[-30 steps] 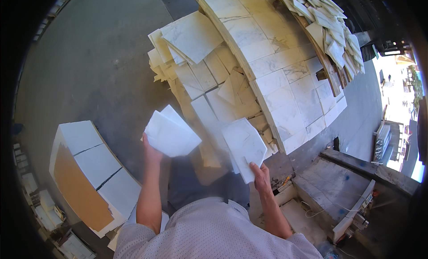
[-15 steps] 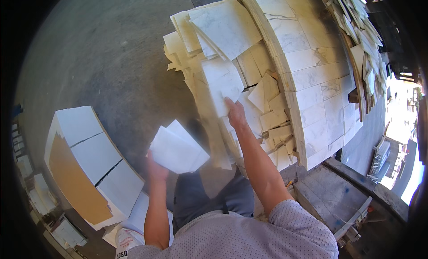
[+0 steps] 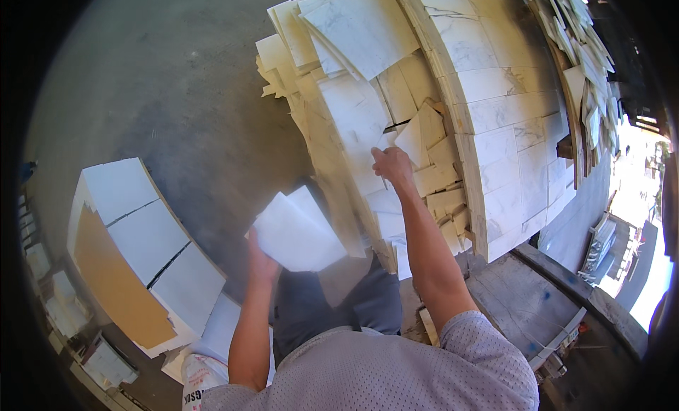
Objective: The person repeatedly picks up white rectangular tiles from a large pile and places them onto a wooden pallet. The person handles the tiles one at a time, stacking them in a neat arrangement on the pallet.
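My left hand (image 3: 262, 261) grips a small stack of white stone tiles (image 3: 300, 231) by its left edge, in front of my legs. The tiles overlap unevenly, like a loose fan. My right hand (image 3: 394, 165) is closed over the pile of loose marble pieces (image 3: 353, 114), its fingers curled. A thin edge shows below those fingers, too small to name. Close by on the pile lie broken, angular offcuts (image 3: 421, 135) and, farther off, larger leaning slabs (image 3: 361, 29).
To the right of the pile stands a long stack of veined marble tiles (image 3: 495, 128), with upright thin slabs (image 3: 583, 79) beyond it. At left is a block of white tiles (image 3: 148, 227) with a brown side. A white printed bag (image 3: 204, 379) sits at lower left.
My right hand has lifted off the large white slab and shifted slightly right, its fingers now curled. My left hand has moved a little right with the tiles.
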{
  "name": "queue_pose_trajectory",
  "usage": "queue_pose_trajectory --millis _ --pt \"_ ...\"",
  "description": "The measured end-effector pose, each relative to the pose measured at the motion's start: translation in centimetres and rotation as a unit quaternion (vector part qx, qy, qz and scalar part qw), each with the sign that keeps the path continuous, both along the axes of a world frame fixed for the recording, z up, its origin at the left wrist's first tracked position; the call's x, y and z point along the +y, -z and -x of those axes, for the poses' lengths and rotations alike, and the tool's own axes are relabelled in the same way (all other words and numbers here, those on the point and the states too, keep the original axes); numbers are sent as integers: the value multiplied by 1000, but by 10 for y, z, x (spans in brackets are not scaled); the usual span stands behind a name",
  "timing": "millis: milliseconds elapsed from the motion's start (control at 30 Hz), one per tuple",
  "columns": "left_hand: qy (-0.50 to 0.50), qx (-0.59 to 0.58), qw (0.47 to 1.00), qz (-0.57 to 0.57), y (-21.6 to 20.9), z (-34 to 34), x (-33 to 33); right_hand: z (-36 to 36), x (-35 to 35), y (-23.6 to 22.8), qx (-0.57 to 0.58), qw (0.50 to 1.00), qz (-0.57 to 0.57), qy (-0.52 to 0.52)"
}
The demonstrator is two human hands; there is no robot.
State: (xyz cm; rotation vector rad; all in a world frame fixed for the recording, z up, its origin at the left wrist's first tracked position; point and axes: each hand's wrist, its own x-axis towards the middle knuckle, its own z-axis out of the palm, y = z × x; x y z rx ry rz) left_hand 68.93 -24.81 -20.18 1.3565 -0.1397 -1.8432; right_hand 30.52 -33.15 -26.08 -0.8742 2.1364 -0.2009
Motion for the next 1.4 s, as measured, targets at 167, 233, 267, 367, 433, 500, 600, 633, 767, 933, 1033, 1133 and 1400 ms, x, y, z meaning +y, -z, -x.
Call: queue_pose_trajectory --millis 167,233,267,367,433,500,600,633,767,933,1033,1133,1400 --pt "114 5 992 47 11 17 2 -11 74 -41 -193 974 83 88" --pt "70 78 994 -36 17 32 1 -32 108 -57 -343 937 4 64" --pt "50 108 990 -77 20 40 1 -42 127 -67 -428 900 10 82" --pt "87 109 984 -108 26 62 6 -65 163 -84 -456 879 -74 119" --pt "113 132 978 -115 25 71 13 -65 184 -90 -475 855 -72 193" --pt "140 156 971 -114 24 79 19 -63 203 -92 -469 848 -55 241" --pt "166 173 965 -103 17 85 34 -70 228 -91 -448 834 9 324" --pt "158 170 967 -106 15 87 39 -73 233 -90 -454 804 46 381" --pt "99 176 977 -66 22 92 32 -40 237 -90 -384 793 117 459" --pt "118 95 988 -12 53 116 -63 26 224 -116 -284 850 234 377" --pt "87 94 992 -21 67 156 -129 39 217 -128 -256 867 231 360" --pt "111 39 993 10 87 188 -187 31 218 -131 -256 868 227 359" --pt "213 -291 922 141 153 215 -214 -4 237 -119 -292 870 146 370"
